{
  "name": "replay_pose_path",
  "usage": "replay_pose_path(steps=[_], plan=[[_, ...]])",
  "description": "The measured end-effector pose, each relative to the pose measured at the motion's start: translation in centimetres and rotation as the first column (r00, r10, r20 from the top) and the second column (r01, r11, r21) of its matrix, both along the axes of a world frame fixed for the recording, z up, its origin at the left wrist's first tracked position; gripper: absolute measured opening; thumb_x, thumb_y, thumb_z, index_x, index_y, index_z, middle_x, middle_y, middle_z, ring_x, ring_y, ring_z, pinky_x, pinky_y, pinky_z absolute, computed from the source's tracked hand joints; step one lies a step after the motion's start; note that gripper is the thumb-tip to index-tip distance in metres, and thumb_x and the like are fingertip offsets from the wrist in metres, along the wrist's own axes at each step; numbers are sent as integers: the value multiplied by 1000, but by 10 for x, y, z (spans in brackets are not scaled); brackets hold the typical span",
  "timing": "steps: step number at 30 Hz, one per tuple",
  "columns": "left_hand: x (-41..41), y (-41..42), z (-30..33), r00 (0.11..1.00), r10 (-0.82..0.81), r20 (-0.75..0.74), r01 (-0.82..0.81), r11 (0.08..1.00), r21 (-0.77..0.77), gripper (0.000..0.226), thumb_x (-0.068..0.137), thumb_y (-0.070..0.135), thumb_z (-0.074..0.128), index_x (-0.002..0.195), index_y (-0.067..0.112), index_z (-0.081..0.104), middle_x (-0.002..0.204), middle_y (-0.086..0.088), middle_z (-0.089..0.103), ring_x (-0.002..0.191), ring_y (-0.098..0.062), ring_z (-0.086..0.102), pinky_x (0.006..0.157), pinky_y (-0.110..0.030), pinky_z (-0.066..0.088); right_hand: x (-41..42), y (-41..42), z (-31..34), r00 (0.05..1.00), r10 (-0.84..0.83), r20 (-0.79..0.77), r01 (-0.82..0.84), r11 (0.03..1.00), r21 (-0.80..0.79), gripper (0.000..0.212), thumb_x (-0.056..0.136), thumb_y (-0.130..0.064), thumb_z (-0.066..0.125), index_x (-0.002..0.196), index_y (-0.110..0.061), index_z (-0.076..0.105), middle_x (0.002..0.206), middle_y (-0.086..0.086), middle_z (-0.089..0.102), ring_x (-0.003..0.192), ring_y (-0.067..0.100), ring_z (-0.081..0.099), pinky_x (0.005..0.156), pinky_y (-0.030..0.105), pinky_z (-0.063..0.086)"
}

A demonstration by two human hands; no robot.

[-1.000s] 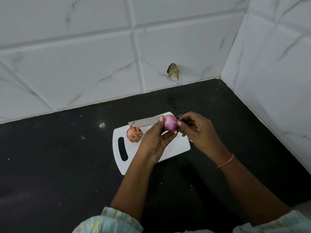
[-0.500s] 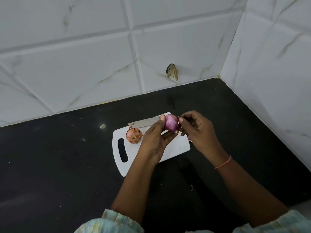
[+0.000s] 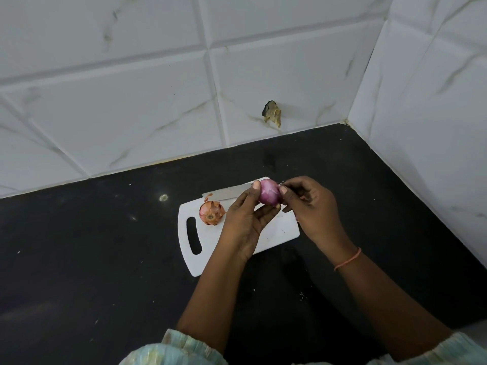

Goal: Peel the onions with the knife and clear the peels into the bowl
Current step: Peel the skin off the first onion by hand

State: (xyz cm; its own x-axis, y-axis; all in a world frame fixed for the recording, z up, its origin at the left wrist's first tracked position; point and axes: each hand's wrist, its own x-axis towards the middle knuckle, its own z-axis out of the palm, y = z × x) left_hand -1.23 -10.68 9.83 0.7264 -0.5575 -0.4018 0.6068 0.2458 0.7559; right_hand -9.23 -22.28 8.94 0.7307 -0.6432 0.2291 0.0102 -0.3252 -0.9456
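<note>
My left hand (image 3: 243,222) grips a purple, mostly peeled onion (image 3: 268,192) above the white cutting board (image 3: 274,230). My right hand (image 3: 311,204) sits against the onion's right side, thumb on its surface, fingers curled and pinching at its skin. A second onion (image 3: 210,212) with loose orange-brown skin lies on the board's left part, near the handle slot. The knife blade (image 3: 224,194) lies flat along the board's far edge; its handle is hidden behind my hands. No bowl is in view.
The board rests on a black countertop (image 3: 92,259) in a corner of white marble-look tiled walls (image 3: 131,101). A chipped hole (image 3: 272,115) marks the back wall. Small crumbs dot the counter.
My hands and the purple onion stay almost in place; my right-hand fingers shift slightly against the onion. The board, knife and other onion have not moved.
</note>
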Motion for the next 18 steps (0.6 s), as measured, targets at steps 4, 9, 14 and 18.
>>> replay_pose_path(steps=[4,9,14,18], plan=[[-2,-2,3,999,-47,6,46,998,34,32,99,33,57,111,6,69,105,-12,73,86,-22,72,78,-30,59,0,1,1,1000,1,-2,-1,998,-65,8,90,-16,69,97,-12,69,87,-2,69,77,13,69,61,24,58],[-3,-1,4,998,-70,0,70,997,34,33,98,26,61,121,3,65,103,-14,71,83,-18,70,75,-26,58,-1,1,4,999,5,-40,-4,1000,8,9,92,-15,67,99,-11,68,86,1,70,72,8,69,56,16,53],[-4,-2,3,995,-95,-28,96,995,39,34,98,33,59,115,5,68,100,-12,74,84,-17,70,71,-24,56,-5,0,11,1000,-7,-21,11,983,186,6,92,-12,65,93,-7,68,82,10,70,62,11,68,50,14,47],[-4,-5,4,992,-94,-89,95,996,-3,39,98,34,58,119,2,65,102,-13,72,80,-17,68,70,-23,56,-8,2,16,1000,-22,-8,23,944,329,6,93,-10,64,94,-6,68,79,9,71,62,16,68,48,16,47]])
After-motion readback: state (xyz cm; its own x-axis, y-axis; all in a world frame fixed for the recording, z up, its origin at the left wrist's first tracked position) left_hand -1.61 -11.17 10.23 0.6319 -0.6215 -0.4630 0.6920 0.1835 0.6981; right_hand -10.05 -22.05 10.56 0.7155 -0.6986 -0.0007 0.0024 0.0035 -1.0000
